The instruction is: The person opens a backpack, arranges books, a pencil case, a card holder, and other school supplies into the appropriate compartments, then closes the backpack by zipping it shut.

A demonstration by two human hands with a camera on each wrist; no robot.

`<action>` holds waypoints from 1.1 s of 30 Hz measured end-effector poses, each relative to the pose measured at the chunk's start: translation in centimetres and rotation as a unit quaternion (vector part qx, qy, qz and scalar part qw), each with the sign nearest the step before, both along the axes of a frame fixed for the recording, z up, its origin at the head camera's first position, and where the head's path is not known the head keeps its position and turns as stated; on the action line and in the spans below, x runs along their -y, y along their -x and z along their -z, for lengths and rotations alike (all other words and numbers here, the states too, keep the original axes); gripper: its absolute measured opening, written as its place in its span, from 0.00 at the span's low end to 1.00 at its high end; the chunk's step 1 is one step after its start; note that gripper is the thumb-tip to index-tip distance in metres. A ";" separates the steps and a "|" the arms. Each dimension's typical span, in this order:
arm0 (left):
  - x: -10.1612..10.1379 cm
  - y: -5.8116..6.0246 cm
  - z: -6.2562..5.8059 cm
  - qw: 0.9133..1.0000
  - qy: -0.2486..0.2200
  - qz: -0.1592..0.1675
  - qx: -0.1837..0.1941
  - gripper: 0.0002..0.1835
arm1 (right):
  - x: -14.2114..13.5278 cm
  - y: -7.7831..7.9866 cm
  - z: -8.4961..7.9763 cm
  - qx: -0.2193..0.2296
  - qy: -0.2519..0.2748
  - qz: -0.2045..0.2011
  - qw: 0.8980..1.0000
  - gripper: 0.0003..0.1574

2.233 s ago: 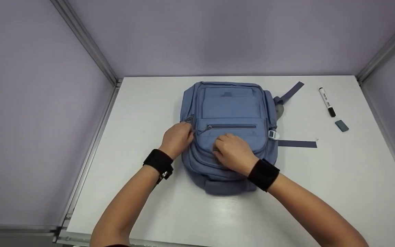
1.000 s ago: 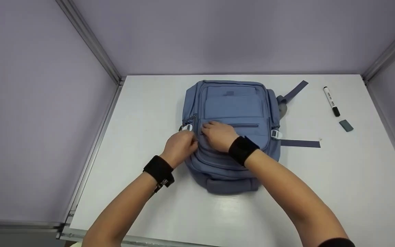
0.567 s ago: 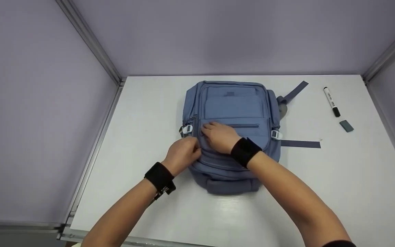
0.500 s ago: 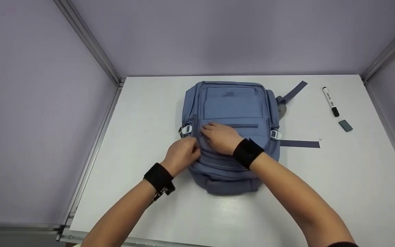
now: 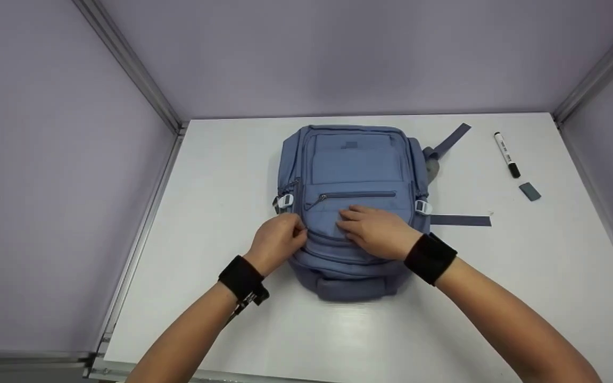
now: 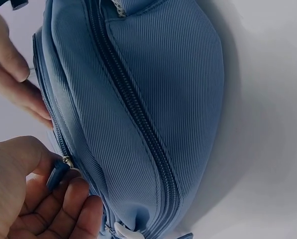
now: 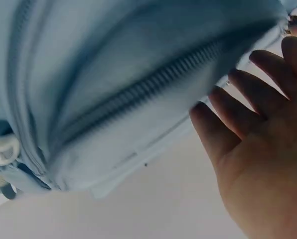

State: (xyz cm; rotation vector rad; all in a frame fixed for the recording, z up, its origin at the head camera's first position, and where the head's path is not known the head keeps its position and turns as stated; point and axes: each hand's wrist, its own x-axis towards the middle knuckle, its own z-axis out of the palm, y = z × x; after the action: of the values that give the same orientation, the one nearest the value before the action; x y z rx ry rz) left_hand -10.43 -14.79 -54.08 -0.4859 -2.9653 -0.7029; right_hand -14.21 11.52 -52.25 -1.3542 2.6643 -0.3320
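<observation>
A blue backpack (image 5: 357, 165) lies on its back on the white table, front pockets facing up. At its lower left edge my left hand (image 5: 274, 239) pinches a zipper pull (image 6: 58, 174); the metal slider shows just beyond the fingertips in the left wrist view. My right hand (image 5: 378, 231) lies with extended fingers on the lower front pocket, below the short horizontal zipper (image 5: 359, 194). In the right wrist view those fingers (image 7: 213, 127) spread over the fabric beside a curved zipper (image 7: 138, 94).
Right of the backpack lie a white marker (image 5: 506, 154) with a black cap and a small dark green block (image 5: 530, 191). Straps (image 5: 461, 220) stretch out from the bag's right side. Grey-white panels (image 5: 365, 58) enclose the table (image 5: 221, 175) at the back and sides.
My left hand has moved down along the bag's left edge, uncovering a white buckle. My right hand went left over the short zipper, then back right onto the lower pocket.
</observation>
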 end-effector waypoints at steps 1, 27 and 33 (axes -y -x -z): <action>0.0 -0.1 0.0 1.000 -0.001 -0.002 0.003 0.03 | -0.1 0.0 0.2 -0.002 -0.002 -0.002 1.000 0.25; -4.7 -2.1 -0.2 0.998 0.000 0.061 -0.017 0.06 | 0.3 -0.5 1.1 -0.019 -0.024 0.009 0.999 0.26; -5.8 -2.0 -0.3 0.997 0.005 0.072 -0.012 0.10 | 0.3 -0.7 1.4 -0.018 -0.032 0.013 0.999 0.27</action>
State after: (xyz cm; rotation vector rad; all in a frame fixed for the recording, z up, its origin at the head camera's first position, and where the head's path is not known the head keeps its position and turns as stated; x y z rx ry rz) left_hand -8.41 -8.95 -53.82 -0.7109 -2.9348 -0.6903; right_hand -13.53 11.20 -53.62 -1.3208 2.6978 -0.2256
